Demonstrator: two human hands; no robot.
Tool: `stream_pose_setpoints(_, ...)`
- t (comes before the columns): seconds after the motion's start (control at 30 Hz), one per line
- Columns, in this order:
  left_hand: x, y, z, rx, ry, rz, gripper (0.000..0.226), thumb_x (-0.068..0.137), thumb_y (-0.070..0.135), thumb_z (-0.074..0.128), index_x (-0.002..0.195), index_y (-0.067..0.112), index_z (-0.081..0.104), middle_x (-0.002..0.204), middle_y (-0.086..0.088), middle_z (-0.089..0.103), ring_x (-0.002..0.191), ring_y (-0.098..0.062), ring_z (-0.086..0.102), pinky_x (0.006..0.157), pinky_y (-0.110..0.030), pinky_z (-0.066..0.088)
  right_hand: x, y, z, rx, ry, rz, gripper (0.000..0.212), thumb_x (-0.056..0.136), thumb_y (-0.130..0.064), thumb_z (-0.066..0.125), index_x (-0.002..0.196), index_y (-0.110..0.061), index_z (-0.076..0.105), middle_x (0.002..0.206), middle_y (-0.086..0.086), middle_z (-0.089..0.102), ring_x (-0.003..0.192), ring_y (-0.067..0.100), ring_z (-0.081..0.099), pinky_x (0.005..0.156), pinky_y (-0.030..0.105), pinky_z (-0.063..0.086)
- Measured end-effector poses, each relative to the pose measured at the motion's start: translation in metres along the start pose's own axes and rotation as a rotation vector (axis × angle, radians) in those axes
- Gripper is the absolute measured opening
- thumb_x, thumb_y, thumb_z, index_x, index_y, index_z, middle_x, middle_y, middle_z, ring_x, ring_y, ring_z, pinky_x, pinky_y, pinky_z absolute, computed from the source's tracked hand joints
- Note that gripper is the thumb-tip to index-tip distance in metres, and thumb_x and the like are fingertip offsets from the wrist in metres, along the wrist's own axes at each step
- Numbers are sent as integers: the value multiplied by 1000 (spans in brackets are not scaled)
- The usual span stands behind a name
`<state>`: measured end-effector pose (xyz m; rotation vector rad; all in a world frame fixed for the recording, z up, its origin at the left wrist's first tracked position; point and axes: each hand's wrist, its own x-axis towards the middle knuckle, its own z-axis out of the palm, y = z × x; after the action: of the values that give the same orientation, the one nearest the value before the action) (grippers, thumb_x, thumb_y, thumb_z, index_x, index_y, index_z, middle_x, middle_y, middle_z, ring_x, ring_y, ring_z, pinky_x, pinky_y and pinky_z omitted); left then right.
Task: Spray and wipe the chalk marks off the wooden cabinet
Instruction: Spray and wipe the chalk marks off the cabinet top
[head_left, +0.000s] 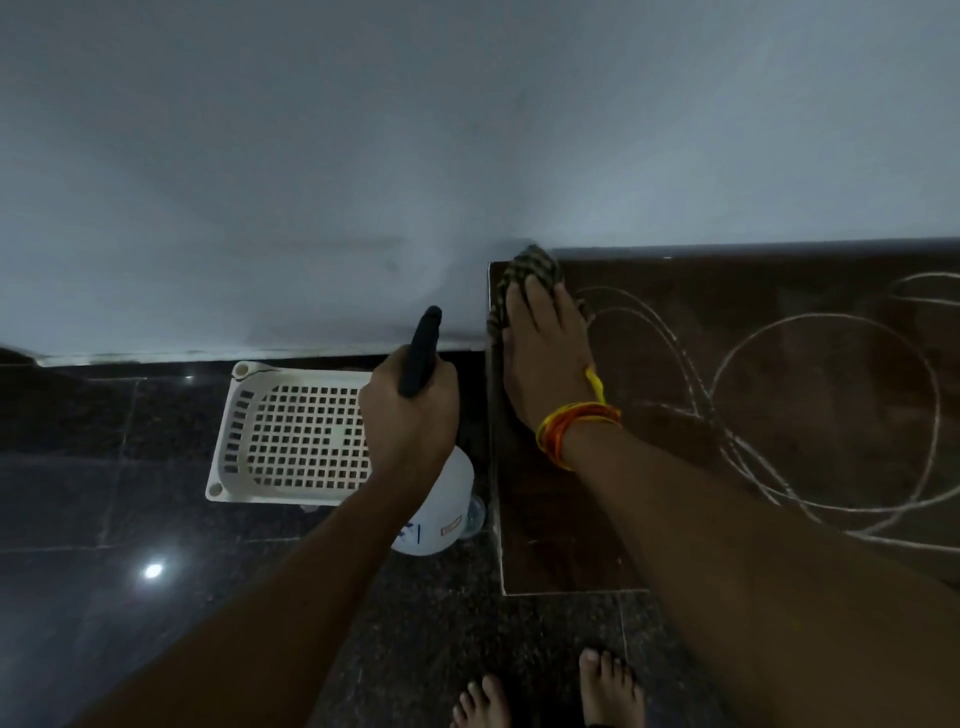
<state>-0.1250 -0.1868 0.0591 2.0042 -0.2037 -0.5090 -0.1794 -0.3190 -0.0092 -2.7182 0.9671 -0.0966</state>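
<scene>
Pressing a checked cloth (524, 280) flat-fingered onto the wooden cabinet (753, 364), the right hand (545, 358) wiped toward chalk marks (826, 415); the left hand (410, 415) gripped the spray bottle (441, 514) aside, seemingly ready.

White perforated plastic basket (291, 434) sits on dark speckled floor tiles (104, 519) near the pale wall (363, 130), two bare feet (550, 691) at bottom edge, light glare (152, 571) on tile.

My right hand (545, 358) presses a checked cloth (524, 280) flat on the far left corner of the wooden cabinet (779, 415), beside looping chalk marks (831, 415). My left hand (410, 415) grips the dark trigger head of a white spray bottle (441, 514) above a white basket (291, 436) on the dark floor (104, 493).
</scene>
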Motion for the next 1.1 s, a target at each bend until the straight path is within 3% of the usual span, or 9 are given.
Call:
stream_pose_setpoints(0.13, -1, 3, -2, -19, 10, -43, 21, 89, 14, 56, 73, 0, 55, 75, -32, 63, 53, -25, 46, 51, -36, 39, -48, -12, -7, 4, 88, 34, 51, 92, -26, 29, 138, -8, 45, 142, 14, 46, 131, 40, 39, 107, 52, 32)
stream_pose_setpoints(0.2, 0, 6, -2, -22, 17, -51, 23, 90, 14, 56, 70, 2, 53, 65, -26, 58, 52, -24, 44, 51, -36, 39, -59, -14, -11, 12, 91, 27, 50, 92, -26, 32, 136, -8, 48, 139, 13, 49, 130, 40, 42, 104, 52, 35)
stream_pose_setpoints(0.3, 7, 9, 0, -25, 26, -51, 26, 91, 14, 56, 65, 10, 50, 53, -8, 45, 51, -24, 42, 52, -34, 39, -34, -9, -10, -11, 74, 18, 53, 90, -27, 30, 135, -8, 48, 139, 15, 49, 129, 41, 42, 103, 55, 35)
stream_pose_setpoints(0.43, 16, 8, 2, 17, 34, -17, 29, 91, 17, 54, 63, 18, 48, 52, -4, 44, 50, -23, 44, 52, -35, 39, 20, -3, -8, 30, -20, 3, 55, 94, -29, 23, 144, -8, 33, 150, 15, 32, 138, 41, 25, 112, 54, 24)
stream_pose_setpoints(0.57, 15, 6, 1, 44, 39, -5, 29, 90, 17, 54, 62, 19, 46, 52, -2, 45, 51, -22, 44, 52, -35, 38, 32, 2, -2, 29, 21, 12, 51, 96, -24, 31, 144, -9, 33, 151, 15, 31, 138, 41, 25, 113, 52, 22)
stream_pose_setpoints(0.67, 7, 6, -3, 33, 34, -27, 31, 91, 17, 54, 60, 19, 45, 52, -2, 44, 49, -19, 41, 52, -32, 36, -7, -4, 2, -48, -50, -34, 54, 94, -25, 34, 146, -10, 29, 153, 13, 28, 140, 38, 23, 115, 52, 21)
stream_pose_setpoints(0.77, -4, 5, -6, 1, 40, -33, 33, 89, 14, 55, 59, 20, 45, 51, 0, 43, 48, -16, 39, 50, -30, 34, -70, -16, -7, -4, 34, -3, 50, 93, -23, 42, 141, -9, 40, 146, 13, 41, 135, 40, 33, 111, 51, 25)
stream_pose_setpoints(0.97, -32, -12, -13, -6, 25, -60, 29, 89, 14, 56, 61, 19, 49, 53, -3, 45, 53, -23, 43, 53, -35, 39, -140, -31, -7, -22, -44, 1, 65, 83, -20, 64, 142, -10, 38, 148, 12, 38, 137, 38, 30, 112, 50, 27)
stream_pose_setpoints(1.1, -49, -19, -17, 16, 26, -64, 28, 89, 14, 56, 62, 17, 48, 54, -4, 44, 53, -23, 43, 53, -38, 41, -177, -45, -7, -10, -51, 31, 64, 83, -21, 66, 141, -11, 40, 147, 10, 40, 136, 38, 34, 109, 51, 28)
